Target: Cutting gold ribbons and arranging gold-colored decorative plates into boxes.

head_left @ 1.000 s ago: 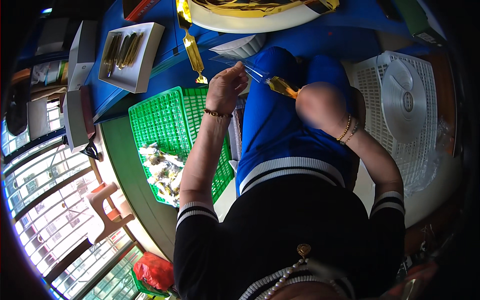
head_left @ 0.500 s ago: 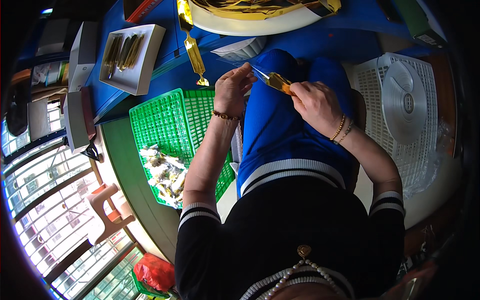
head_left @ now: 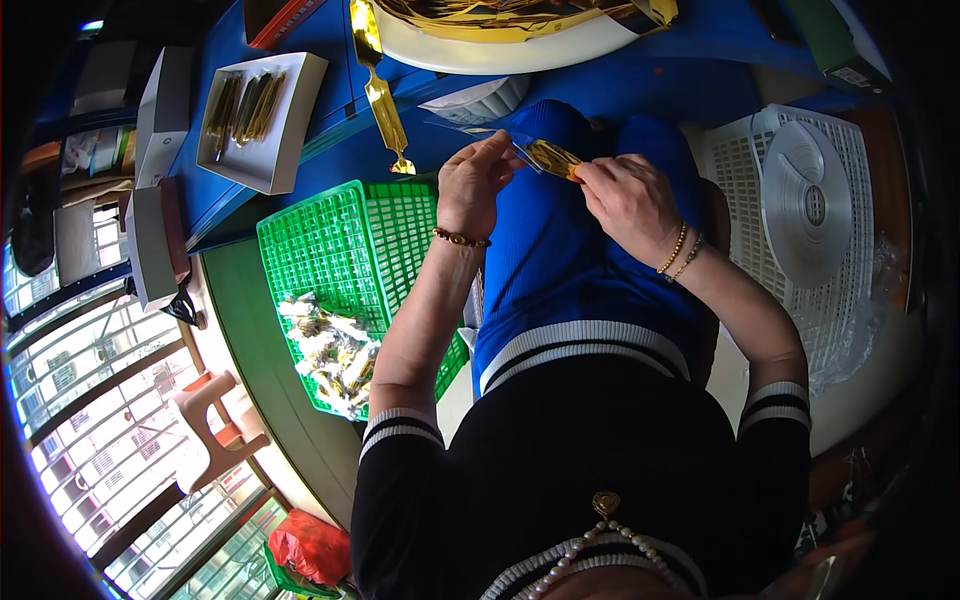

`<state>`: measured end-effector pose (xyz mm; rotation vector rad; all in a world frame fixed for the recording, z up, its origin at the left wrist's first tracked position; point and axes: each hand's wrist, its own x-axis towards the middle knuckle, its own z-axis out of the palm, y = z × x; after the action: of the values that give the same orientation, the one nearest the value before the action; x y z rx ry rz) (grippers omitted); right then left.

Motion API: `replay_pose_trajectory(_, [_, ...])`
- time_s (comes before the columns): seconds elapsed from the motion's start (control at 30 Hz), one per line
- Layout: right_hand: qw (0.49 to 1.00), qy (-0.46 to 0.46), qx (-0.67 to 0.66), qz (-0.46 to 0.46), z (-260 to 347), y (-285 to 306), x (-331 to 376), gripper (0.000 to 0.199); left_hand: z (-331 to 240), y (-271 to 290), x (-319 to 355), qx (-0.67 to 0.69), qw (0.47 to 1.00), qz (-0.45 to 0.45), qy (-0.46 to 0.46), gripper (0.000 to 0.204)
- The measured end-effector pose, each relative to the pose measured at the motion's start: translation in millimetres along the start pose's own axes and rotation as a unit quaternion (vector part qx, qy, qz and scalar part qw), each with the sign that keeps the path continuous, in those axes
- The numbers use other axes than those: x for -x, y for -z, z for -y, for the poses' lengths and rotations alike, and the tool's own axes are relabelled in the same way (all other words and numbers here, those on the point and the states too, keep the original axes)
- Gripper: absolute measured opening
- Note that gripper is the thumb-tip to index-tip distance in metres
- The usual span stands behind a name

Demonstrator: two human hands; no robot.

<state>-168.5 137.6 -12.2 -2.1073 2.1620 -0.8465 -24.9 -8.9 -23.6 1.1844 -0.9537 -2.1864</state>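
My right hand (head_left: 630,200) pinches the end of a flat, shiny gold foil piece (head_left: 550,157) above my knees. At its other end, a clear plastic film (head_left: 521,141) is pinched in the fingertips of my left hand (head_left: 474,182). The gold piece and the film overlap between the two hands; I cannot tell how far one lies inside the other. A long gold foil strip (head_left: 384,112) hangs over the table edge, just beyond my left hand.
A white round tub (head_left: 500,62) with gold foil stands on the blue table. Left of it lies a white box (head_left: 285,150) with thin gold pieces. A green basket (head_left: 315,225) holding crumpled packets is at my left. On the right, a white basket (head_left: 740,180) carries a coiled clear roll (head_left: 808,200).
My left hand has shifted slightly to the right, closer to my right hand. The gold piece lies a little further left, nearer the left fingertips.
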Motion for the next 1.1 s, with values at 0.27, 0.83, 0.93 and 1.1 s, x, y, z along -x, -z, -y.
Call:
replay_pose_trajectory(0.27, [0.996, -0.048, -0.066, -0.039, 4.2, -14.4, -8.3, 0.015, 18.2, -23.0, 5.5, -0.026, 0.999, 0.019, -0.02, 0.017])
replay_pose_trajectory(0.83, [0.987, -0.005, -0.097, -0.126, 13.7, -22.0, 8.2, 0.052, 12.5, -22.7, -14.3, 0.207, 0.974, 0.083, 0.049, 0.022])
replay_pose_trajectory(0.93, [0.986, 0.013, -0.058, -0.156, 6.5, -28.1, 7.0, 0.04, 14.8, -23.0, -12.9, 0.212, 0.973, 0.075, 0.059, 0.023])
replay_pose_trajectory(1.1, [0.982, 0.03, -0.05, -0.179, 6.1, -37.1, 5.0, 0.016, 19.5, -27.0, -12.4, 0.222, 0.972, 0.037, 0.074, 0.025])
